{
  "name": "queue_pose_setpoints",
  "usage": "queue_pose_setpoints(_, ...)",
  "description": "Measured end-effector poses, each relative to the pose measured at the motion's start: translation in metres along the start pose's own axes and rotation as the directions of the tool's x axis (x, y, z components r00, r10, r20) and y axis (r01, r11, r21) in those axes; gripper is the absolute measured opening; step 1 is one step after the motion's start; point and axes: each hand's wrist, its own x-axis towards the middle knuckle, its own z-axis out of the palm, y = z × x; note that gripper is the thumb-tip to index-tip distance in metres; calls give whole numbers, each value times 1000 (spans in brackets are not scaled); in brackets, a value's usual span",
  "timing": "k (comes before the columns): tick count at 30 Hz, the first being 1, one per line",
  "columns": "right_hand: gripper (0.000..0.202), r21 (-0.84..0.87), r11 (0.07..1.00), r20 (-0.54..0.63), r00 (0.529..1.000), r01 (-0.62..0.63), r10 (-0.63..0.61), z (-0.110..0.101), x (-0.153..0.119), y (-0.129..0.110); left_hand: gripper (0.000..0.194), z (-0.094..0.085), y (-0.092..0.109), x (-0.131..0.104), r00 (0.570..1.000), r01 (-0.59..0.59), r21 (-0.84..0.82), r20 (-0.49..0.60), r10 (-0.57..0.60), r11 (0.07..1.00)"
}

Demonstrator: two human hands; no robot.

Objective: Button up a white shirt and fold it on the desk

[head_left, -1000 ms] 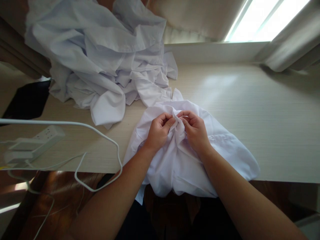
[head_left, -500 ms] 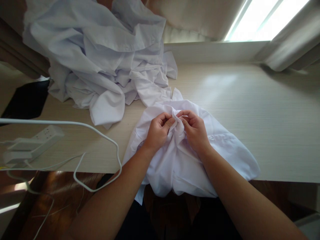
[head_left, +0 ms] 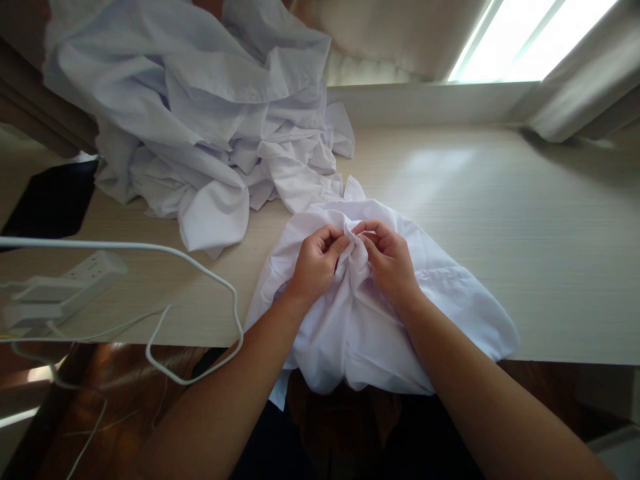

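At a pale desk [head_left: 560, 267], busy with a white garment [head_left: 355, 333] lying over the near edge and drooping off it. Pinching one side of a twisted fold at the garment's upper middle with the left hand [head_left: 319, 261]; pinching the other side with the right hand [head_left: 393, 261], just beside. Looks like close fingertip work on that one small spot, apparently unfinished; cannot tell what lies inside the pinch. Probably calls next for holding firm with one pinch while shifting the other, without letting the fold slip. Left of the garment, can see a looping white cable [head_left: 125, 246], then a power strip [head_left: 95, 272]; farther left, a flat dark thing [head_left: 47, 200]. Beyond the garment and to its left, can see a heap of white clothes [head_left: 200, 113]. Farthest beyond the garment, to its right, can see a curtain [head_left: 570, 87] beside a bright window [head_left: 530, 40].
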Motion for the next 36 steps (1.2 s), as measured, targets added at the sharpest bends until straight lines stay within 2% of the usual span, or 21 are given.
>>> queue_pose_setpoints(10,17,-28,1000,-10,1000,6,-6,1,-2,0,22,-1,1,-1,1000,4,5,8,-4,1000)
queue_pose_setpoints(17,22,-55,998,-17,1000,-5,4,2,-1,0,24,0,2,-2,1000,19,9,-5,-19,1000)
queue_pose_setpoints(28,16,-61,998,17,1000,15,-14,-1,0,0,25,0,1,-1,999,42,-3,2,-42,999)
queue_pose_setpoints(36,21,-92,996,17,1000,5,-3,-1,0,-1,24,0,0,-1,998,59,-13,4,-59,998)
